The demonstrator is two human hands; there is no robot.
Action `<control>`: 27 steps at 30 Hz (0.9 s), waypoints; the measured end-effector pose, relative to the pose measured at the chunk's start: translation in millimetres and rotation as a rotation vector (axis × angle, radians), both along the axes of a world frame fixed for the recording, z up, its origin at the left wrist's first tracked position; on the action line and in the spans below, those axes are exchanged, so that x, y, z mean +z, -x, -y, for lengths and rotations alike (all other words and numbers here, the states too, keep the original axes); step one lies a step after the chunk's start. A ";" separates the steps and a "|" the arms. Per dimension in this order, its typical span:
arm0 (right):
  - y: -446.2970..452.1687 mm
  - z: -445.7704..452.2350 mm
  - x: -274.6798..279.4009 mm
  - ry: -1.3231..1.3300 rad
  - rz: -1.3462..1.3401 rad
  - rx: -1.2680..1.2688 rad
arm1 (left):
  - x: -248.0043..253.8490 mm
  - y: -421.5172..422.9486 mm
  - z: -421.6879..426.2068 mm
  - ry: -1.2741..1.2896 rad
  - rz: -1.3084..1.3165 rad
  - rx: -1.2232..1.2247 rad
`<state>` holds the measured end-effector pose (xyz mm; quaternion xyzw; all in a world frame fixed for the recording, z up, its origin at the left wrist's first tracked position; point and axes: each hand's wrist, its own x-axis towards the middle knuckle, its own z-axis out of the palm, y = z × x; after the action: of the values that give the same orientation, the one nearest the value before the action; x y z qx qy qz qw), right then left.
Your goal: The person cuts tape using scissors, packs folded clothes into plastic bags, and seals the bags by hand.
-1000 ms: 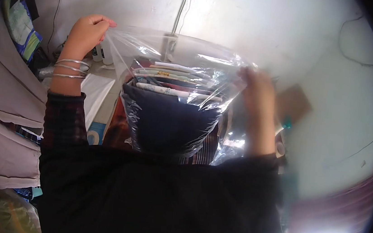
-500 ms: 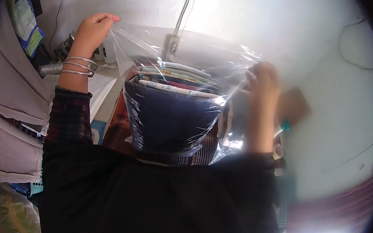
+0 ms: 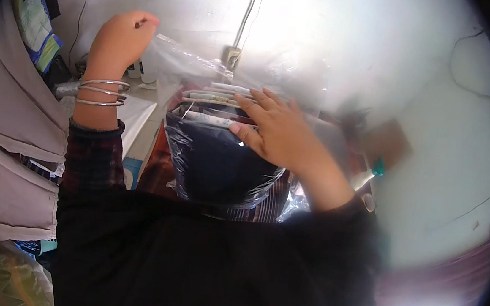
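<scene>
A clear plastic bag (image 3: 181,164) stands upright with several folded cloths inside, their folded edges facing up. The dark blue cloth (image 3: 221,156) is at the front, and a pale patterned one (image 3: 204,117) lies just behind it. My left hand (image 3: 129,36), with bangles at the wrist, is raised at the upper left, closed on the rim of the bag. Over the tops of the folded cloths my right hand (image 3: 271,126) rests with its fingers spread; whether film lies between is unclear.
A wall socket (image 3: 231,56) with a cable is behind the bag. Beige fabric (image 3: 11,128) hangs at the left. To the right are a bottle with a green top (image 3: 378,167) and a roll (image 3: 368,202). Striped reddish cloth (image 3: 156,170) lies under the bag.
My right hand has let go of the bag's right rim and moved left and down onto the cloths, opening its fingers. The rim has slackened. My left hand has shifted slightly up.
</scene>
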<state>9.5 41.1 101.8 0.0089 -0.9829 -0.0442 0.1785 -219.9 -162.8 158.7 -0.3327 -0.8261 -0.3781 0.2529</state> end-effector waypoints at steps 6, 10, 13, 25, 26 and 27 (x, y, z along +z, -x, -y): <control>3.5 -9.8 6.2 0.177 0.228 -0.072 | -1.3 -62.7 -18.3 -0.092 -0.501 -0.366; 5.2 -12.4 10.6 0.164 0.308 -0.092 | -36.0 -85.4 -55.9 0.242 -0.360 -0.789; 6.2 -17.6 12.5 0.208 0.326 -0.095 | -45.2 -59.0 -76.0 0.769 -0.081 -0.458; 14.4 -36.9 50.6 0.283 0.426 -0.166 | -67.6 -103.7 -65.6 0.531 -0.111 -0.581; 19.6 -46.3 50.1 0.302 0.179 -0.129 | -71.5 -103.1 -64.7 0.426 -0.204 -0.593; 24.1 -44.5 57.3 0.300 0.183 -0.124 | -71.0 -102.2 -64.2 0.424 -0.200 -0.588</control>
<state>-14.6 85.6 159.1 -0.0746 -0.9893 0.0927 0.0846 -117.8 -98.6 87.7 -0.6361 -0.7262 -0.2208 0.1386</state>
